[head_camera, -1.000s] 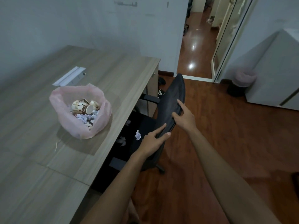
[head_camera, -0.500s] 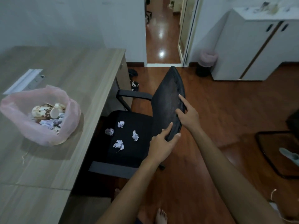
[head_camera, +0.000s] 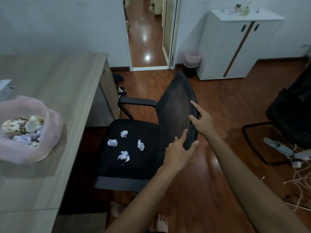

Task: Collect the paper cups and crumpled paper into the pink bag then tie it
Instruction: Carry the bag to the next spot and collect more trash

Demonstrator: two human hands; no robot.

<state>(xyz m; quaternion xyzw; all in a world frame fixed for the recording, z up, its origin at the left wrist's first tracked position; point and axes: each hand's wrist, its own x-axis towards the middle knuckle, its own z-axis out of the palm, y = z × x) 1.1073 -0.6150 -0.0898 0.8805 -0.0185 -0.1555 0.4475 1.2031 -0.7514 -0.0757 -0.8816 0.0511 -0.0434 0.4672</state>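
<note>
The pink bag stands open on the desk at the left, holding patterned paper cups and crumpled paper. Several crumpled paper balls lie on the black seat of an office chair beside the desk. My left hand grips the lower edge of the chair's backrest, thumb behind and fingers in front. My right hand holds the same edge higher up, with its index finger stretched along it.
The wooden desk fills the left side. A white cabinet and a small bin with a pink liner stand by the doorway. A black frame, a slipper and cables lie on the floor at right. My bare feet show below.
The chair has come out from under the desk and turned, baring its seat with the paper balls. Both hands stay on the backrest. The view has swung right.
</note>
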